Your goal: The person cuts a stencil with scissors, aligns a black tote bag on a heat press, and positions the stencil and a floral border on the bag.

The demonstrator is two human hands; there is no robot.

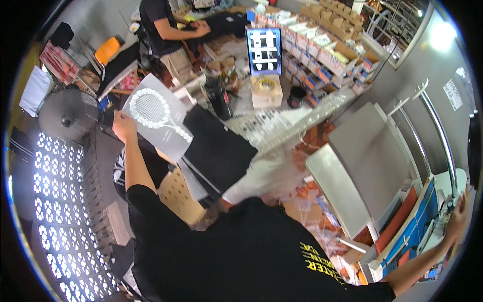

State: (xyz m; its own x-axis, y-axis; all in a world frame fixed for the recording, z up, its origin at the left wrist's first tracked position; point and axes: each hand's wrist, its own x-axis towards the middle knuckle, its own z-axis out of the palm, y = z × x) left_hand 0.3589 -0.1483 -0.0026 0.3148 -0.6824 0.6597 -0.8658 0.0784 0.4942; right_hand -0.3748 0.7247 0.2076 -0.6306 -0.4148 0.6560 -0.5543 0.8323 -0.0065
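Observation:
My left hand is closed on the left edge of a grey sheet that bears a white racket design, holding it up in front of me. Behind and to the right of the sheet, a stack of folded black fabric lies on the table, with a pale sheet under its near side. Far to the right, my right hand reaches to a machine with a curved silver tube handle. It is at the lower end of that handle; its fingers are small and unclear near the picture's rim.
A black bottle, a black cup and a lit tablet on a box stand on the table. Rows of small cartons line the back right. A fan is at left; another person handles black fabric at the back.

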